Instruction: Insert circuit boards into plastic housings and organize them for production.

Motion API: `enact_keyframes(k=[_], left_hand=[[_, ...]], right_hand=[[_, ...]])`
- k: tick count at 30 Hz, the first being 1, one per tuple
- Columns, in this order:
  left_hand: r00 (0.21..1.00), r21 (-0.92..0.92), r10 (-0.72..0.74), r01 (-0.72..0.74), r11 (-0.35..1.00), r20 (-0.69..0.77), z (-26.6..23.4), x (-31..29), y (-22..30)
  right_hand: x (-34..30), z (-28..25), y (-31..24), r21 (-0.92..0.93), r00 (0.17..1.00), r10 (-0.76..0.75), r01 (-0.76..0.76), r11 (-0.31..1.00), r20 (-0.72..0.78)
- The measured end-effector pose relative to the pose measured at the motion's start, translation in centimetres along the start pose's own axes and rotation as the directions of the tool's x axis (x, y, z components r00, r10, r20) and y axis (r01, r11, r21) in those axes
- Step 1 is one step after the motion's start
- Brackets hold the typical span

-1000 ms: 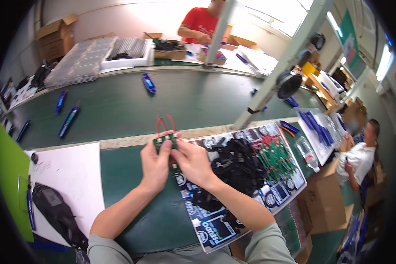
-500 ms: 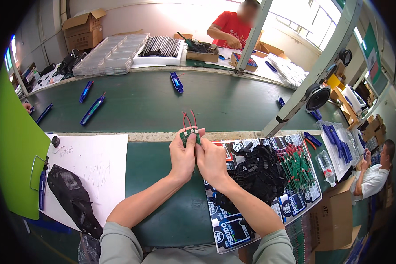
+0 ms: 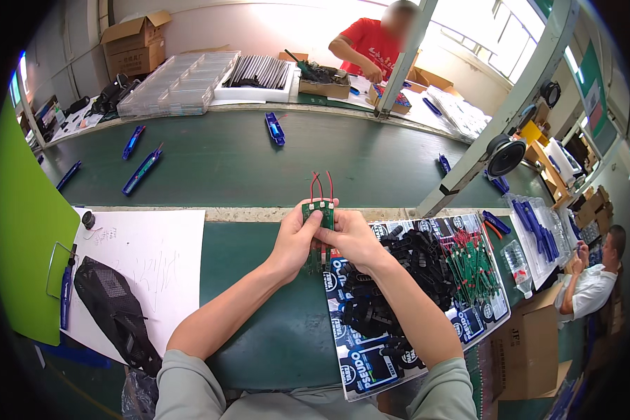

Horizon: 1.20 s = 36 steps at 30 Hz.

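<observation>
Upright between my two hands is a green circuit board (image 3: 320, 208) with white solder pads along its top and thin red wires rising from it. My left hand (image 3: 294, 236) is closed round it, with the thumb across its front. My right hand (image 3: 355, 240) grips the same board from the other side, its thumb meeting the left one. Below the fingers a narrow green and silvery part shows, mostly hidden. Just right of my hands, a printed sheet (image 3: 371, 378) bears a heap of small black plastic parts (image 3: 420, 262) and a pile of green circuit boards with red wires (image 3: 474, 269).
Beyond my hands runs a green conveyor belt (image 3: 210, 164) with several blue casings (image 3: 274, 129). White paper (image 3: 168, 280) and a black mesh pouch (image 3: 112, 304) lie left. At right are a metal post (image 3: 469, 164), pliers (image 3: 497, 222) and a plastic bottle (image 3: 518, 269). Two other people sit farther off.
Both hands have moved slightly right with the circuit board, which shows more of its front. My right thumb has shifted across it. Blue casings on the belt have slid a little left.
</observation>
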State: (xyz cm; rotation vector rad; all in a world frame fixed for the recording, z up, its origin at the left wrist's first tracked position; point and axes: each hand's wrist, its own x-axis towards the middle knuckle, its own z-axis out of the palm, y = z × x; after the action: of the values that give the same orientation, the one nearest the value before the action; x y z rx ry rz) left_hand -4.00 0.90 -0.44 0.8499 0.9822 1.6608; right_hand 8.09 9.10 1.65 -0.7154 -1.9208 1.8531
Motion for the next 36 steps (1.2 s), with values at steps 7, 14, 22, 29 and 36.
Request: enact_keyframes(k=[7, 14, 22, 29, 36], left_hand=[[0.975, 0.024, 0.148, -0.146, 0.989, -0.163, 0.3, 0.3, -2.3], [0.936, 0.008, 0.21, -0.217, 0.976, -0.282, -0.1, 0.7, -2.4], [0.957, -0.023, 0.147, -0.158, 0.987, -0.249, -0.8, 1.0, -3.8], [0.959, -0.196, -0.037, -0.02, 0.98, -0.282, -0.6, 1.1, -1.8], [0.989, -0.077, 0.109, -0.117, 0.99, -0.099, 2.2, -0.5, -0.5]], right_hand=[[0.1, 2.2, 1.1, -0.606, 0.91, -0.308, 0.083, 0.791, -0.277], [1.0, 4.2, 1.6, -0.693, 0.856, -0.379, 0.036, 0.72, -0.35], [1.2, 4.4, 3.0, -0.745, 0.838, -0.429, 0.04, 0.665, -0.338], [1.9, 4.4, 4.6, -0.563, 0.889, -0.382, 0.187, 0.805, -0.252], [-2.5, -0.5, 0.9, -0.186, 0.944, -0.209, 0.165, 0.969, -0.254]])
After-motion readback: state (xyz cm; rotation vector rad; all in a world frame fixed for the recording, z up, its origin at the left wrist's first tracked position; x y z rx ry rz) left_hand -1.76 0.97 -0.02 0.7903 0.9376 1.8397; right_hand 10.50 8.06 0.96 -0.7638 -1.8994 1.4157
